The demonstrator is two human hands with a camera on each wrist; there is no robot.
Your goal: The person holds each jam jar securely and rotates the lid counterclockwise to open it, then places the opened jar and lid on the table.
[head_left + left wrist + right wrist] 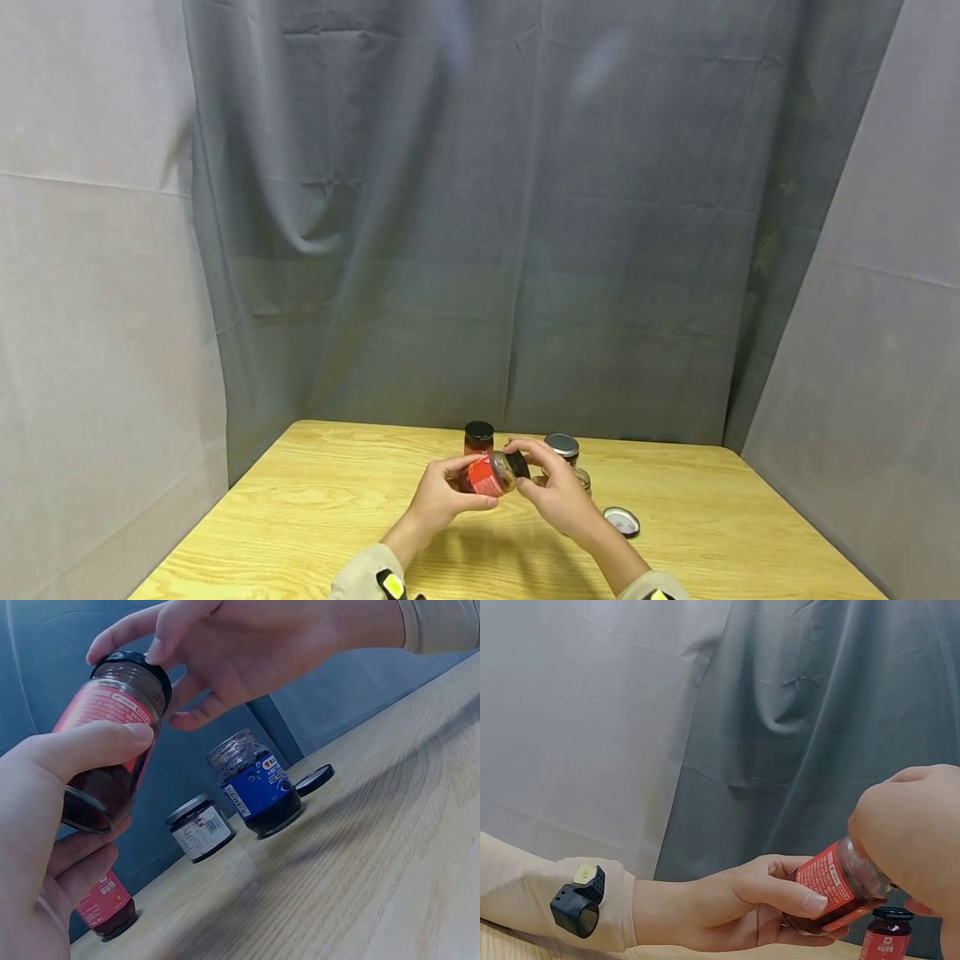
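Observation:
My left hand (444,498) grips a red-labelled glass jar (487,476) (112,750) (838,885), tilted and held above the wooden table (315,517). My right hand (551,492) curls its fingers (161,634) round the jar's black lid (517,464) (131,664). In the right wrist view the right hand's knuckles (915,825) hide the lid. The left thumb (82,746) (791,896) lies across the label.
Behind the hands stand a second red-labelled jar with a black lid (478,437) (105,907) (885,934), a small jar with a silver lid (562,447) (199,829) and an uncapped blue-labelled jar (259,787). A loose lid (621,521) (313,780) lies on the table to the right.

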